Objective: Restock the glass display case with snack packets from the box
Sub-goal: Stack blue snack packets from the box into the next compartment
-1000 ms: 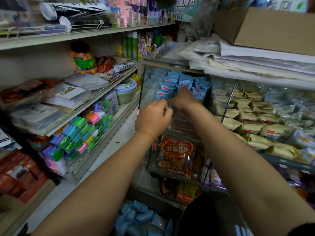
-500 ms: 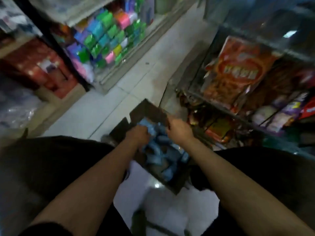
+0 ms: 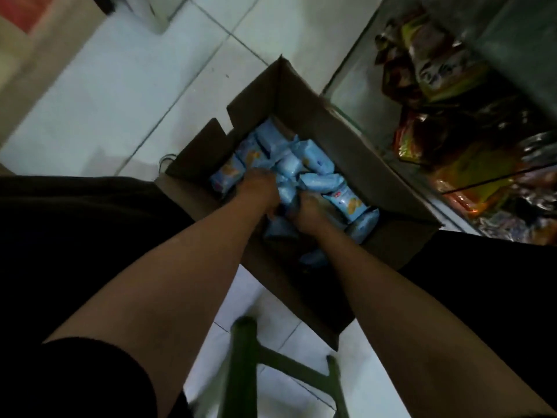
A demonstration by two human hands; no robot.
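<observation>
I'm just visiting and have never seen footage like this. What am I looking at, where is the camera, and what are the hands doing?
There is no machine here. The picture comes from a camera worn on a person's head, looking down at their own bare arms. On the pale tiled floor stands an open brown cardboard box full of light blue snack packets. The left hand and right hand are both down among the packets, fingers buried in them; the picture is too dim and blurred to say just which packets they grip. To the right is the glass display case, holding orange and yellow bags. Below is a green stool frame.
</observation>
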